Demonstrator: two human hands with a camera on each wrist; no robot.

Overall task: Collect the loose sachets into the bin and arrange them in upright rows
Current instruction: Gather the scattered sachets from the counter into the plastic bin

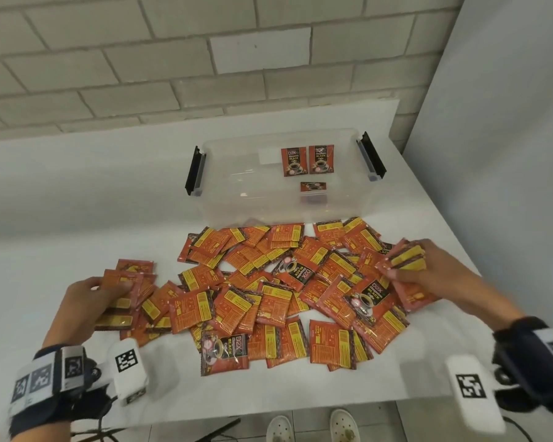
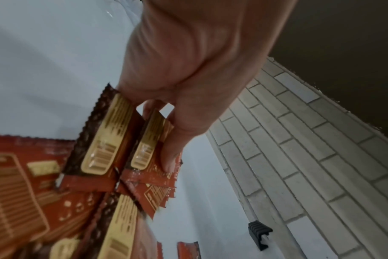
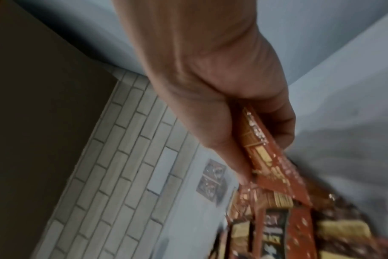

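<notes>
The person is gathering from both edges of the pile of loose sachets (image 1: 268,291) on the white table (image 1: 77,193); the left hand (image 1: 90,301) is pinching a few sachets, the right hand (image 1: 428,266) is gripping a small fanned stack (image 1: 406,260); squaring each stack should help it stand upright in the clear bin (image 1: 284,173) just beyond the pile, holding three sachets already.

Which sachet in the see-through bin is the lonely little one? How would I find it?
Look past the sachet pile to the clear bin with black handles. Two sachets stand side by side against its far wall. The lone sachet sits apart, nearer you, showing only a short strip.
</notes>
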